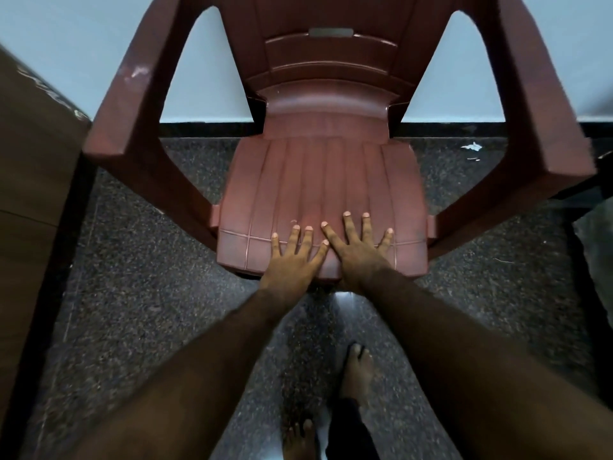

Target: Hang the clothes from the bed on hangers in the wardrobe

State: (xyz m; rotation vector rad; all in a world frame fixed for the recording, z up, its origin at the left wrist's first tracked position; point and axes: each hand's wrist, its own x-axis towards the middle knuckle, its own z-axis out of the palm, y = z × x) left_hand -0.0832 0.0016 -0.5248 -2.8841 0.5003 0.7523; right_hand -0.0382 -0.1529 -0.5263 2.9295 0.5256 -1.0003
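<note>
We're looking straight down at a red-brown plastic chair (318, 180), and both hands are on the front edge of its seat. The left hand (292, 257) lies palm down, fingers straight and spread. The right hand (360, 250) lies just beside it, also flat and fanned out, reaching a little further onto the seat. Neither hand grips or pinches anything. The two hands sit so close that their inner fingers almost meet.

Below our forearms, two bare feet (356, 373) stand on the dark speckled floor (149, 293). A brown wooden panel (33, 161) runs up the left edge. A scrap of white paper (471, 146) lies on the floor by the pale wall (99, 44). Where the clothes lie relative to the hands, we cannot tell from this view.
</note>
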